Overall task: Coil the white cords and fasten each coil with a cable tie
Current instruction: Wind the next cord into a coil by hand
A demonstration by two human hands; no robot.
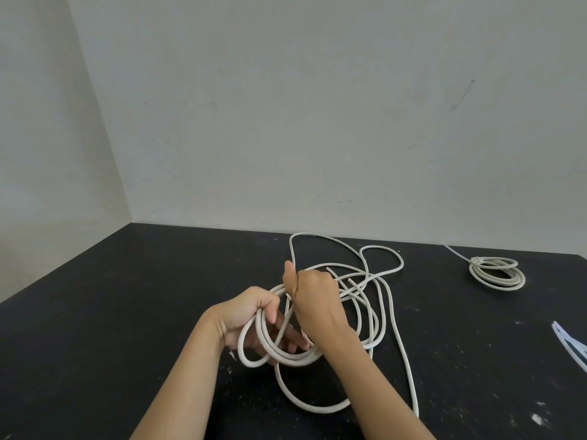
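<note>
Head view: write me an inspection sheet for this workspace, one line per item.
Surface: black table, scuffed with white flecks.
Job's things: finished coil lying at the far right; pale strips, probably cable ties, cut off by the right edge.
Clutter: nothing seen beyond the flecks.
Hands: left hand holds the gathered loops; right hand grips a strand above them.
Cables: white cord, partly coiled, the rest sprawling loose on the table.
Surroundings: bare pale wall behind and to the left.
</note>
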